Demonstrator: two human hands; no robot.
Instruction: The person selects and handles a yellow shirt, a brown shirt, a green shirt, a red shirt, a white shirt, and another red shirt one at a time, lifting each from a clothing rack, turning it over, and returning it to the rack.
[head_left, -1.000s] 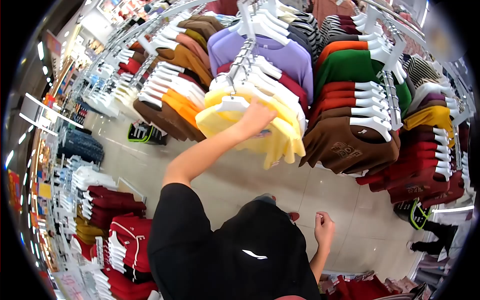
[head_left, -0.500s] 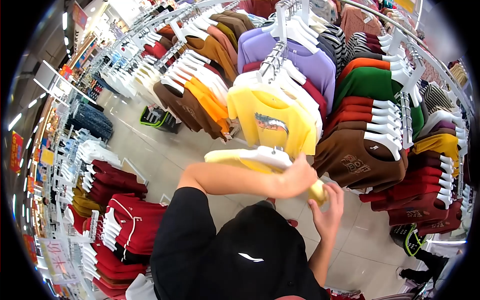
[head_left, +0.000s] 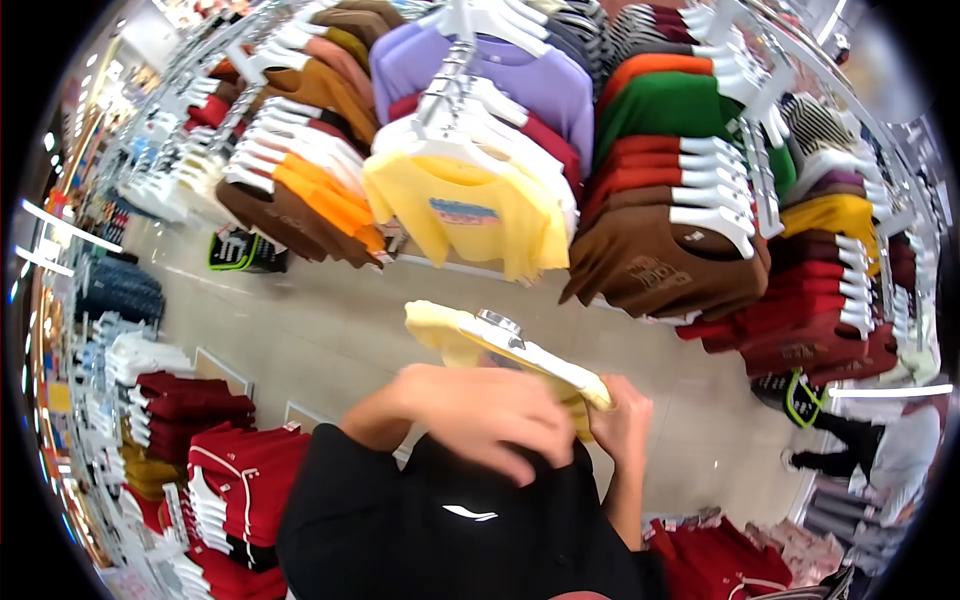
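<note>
A yellow sweatshirt point(head_left: 440, 330) on a white hanger point(head_left: 540, 360) is held up in front of my chest. My right hand point(head_left: 622, 415) is closed around the shirt's shoulder at the hanger's right end. The hanger slants down toward that hand, and the shirt's far sleeve sticks out to the left. Nearer to me, my left hand point(head_left: 490, 410) is blurred, its fingers stretched out and spread, with nothing visible in them. It covers part of the shirt body. Beyond the shirt, a yellow printed sweatshirt point(head_left: 470, 205) hangs at the front of a rack.
Brown sweatshirts point(head_left: 670, 255) hang to the right of the yellow one, with a purple top point(head_left: 490, 70) behind. Red jackets point(head_left: 250, 465) hang at left. Shopping baskets point(head_left: 245, 250) stand on the tiled floor point(head_left: 330, 310). At right is another person point(head_left: 900, 455).
My left hand has left the shirt's right end and moved left and down toward me. My right hand has taken hold of the shoulder end. The view has shifted, moving the racks left and up.
</note>
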